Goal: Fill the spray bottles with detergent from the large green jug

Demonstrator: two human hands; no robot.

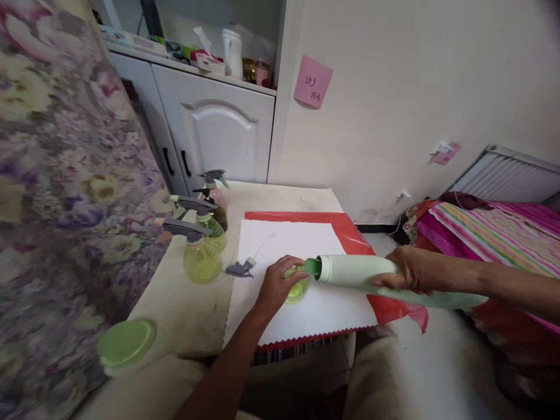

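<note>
My left hand (276, 286) is wrapped round a small yellow-green bottle (298, 288) that stands on a white cloth (284, 239). My right hand (411, 269) grips a long pale green thermos flask (371, 273), tipped on its side, with its green spout against the bottle's mouth. A grey spray head (243, 268) with its tube lies loose on the cloth just left of my left hand.
Several spray bottles (202, 256) stand at the table's left. A green lid (126, 343) sits on a container near the front left. Red plastic (350, 228) lies under the cloth. White cabinet (214, 134) behind; striped bedding (490, 227) at right.
</note>
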